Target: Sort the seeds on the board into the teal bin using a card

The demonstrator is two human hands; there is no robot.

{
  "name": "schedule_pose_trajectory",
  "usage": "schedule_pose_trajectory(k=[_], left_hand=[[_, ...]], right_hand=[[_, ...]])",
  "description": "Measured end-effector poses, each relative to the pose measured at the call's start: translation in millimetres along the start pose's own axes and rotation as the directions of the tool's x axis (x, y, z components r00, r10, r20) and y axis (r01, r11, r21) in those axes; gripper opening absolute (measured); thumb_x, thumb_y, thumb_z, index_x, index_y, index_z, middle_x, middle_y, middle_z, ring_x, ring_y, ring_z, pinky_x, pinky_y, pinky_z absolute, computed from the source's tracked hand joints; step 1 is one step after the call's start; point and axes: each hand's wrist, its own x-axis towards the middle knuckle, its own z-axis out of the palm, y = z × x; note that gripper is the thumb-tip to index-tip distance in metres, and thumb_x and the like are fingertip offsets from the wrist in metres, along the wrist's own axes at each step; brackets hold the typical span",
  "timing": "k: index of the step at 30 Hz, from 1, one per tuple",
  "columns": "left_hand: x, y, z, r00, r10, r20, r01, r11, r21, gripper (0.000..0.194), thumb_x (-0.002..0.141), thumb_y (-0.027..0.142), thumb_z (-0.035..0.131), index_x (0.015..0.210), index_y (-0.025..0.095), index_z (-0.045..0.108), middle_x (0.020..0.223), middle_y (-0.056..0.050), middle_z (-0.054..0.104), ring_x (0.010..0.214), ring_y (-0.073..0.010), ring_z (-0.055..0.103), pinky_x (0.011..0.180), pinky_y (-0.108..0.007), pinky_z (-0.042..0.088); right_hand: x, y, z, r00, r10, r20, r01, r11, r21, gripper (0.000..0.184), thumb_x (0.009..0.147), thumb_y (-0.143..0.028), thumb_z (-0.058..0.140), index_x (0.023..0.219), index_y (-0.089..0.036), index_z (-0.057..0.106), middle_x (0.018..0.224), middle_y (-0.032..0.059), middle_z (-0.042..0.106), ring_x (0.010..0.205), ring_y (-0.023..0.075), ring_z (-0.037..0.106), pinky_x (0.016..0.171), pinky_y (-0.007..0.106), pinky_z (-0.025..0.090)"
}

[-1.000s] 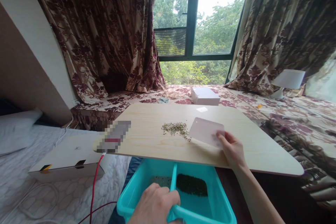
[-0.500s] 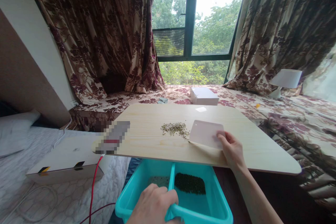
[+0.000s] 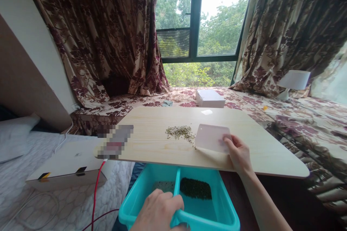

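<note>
My right hand (image 3: 239, 153) pinches a translucent white plastic scraper (image 3: 210, 138) by its right end, tilted just above the tabletop. Left of the scraper's edge lies a loose patch of small greenish-brown beans (image 3: 179, 132) on the pale wooden table (image 3: 151, 148). Below the table's front edge is a turquoise two-compartment bin (image 3: 229, 205). My left hand (image 3: 159, 209) is closed around its middle divider at the near side. Dark green beans (image 3: 195, 188) fill part of the right compartment. Paler small grains (image 3: 164, 186) lie in the left one, partly hidden by my hand.
A blurred-out device (image 3: 116, 142) with a red cable (image 3: 94, 195) lies at the table's left end. A white box (image 3: 67, 162) sits on the bed at left. Behind the table are another white box (image 3: 210, 97) and a lamp (image 3: 294, 80) on the window seat.
The view has shifted very slightly. Both hands, the scraper, the beans and the bin otherwise look the same.
</note>
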Motion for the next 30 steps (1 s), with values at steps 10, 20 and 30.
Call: schedule_pose_trajectory(k=[10,20,30], left_hand=[[-0.3,0.7,-0.3,1.0,-0.007,-0.013,0.007,0.999,-0.031,0.02,0.072,0.037,0.068,0.089,0.026,0.063,0.088,0.001,0.065,0.09,-0.0216,0.055,0.08,-0.032,0.036],[-2.6,5.0,-5.4,1.0,-0.018,0.025,0.019,0.999,-0.046,0.018,0.073,0.035,0.067,0.088,0.026,0.062,0.091,0.0,0.065,0.093,-0.0231,0.055,0.081,-0.033,0.037],[-2.3,2.7,-3.7,1.0,-0.014,0.016,0.015,0.998,-0.055,0.02,0.073,0.036,0.066,0.09,0.026,0.063,0.091,0.001,0.065,0.093,-0.0223,0.054,0.082,-0.032,0.036]], right_hand=[[-1.8,-5.4,0.1,1.0,-0.002,-0.006,0.002,1.0,0.015,0.027,0.063,-0.037,0.064,0.079,-0.017,0.07,0.07,0.0042,0.071,0.061,0.0182,0.062,0.056,0.026,0.047],[-2.8,-4.8,1.3,0.999,-0.02,0.042,0.018,0.998,0.055,0.023,0.064,-0.036,0.065,0.078,-0.018,0.07,0.073,0.0033,0.071,0.065,0.0173,0.062,0.06,0.027,0.048],[-3.1,-3.6,1.5,0.997,-0.055,0.055,0.055,0.998,-0.009,0.027,0.068,-0.039,0.064,0.082,-0.017,0.069,0.076,0.0052,0.072,0.066,0.0192,0.064,0.059,0.028,0.048]])
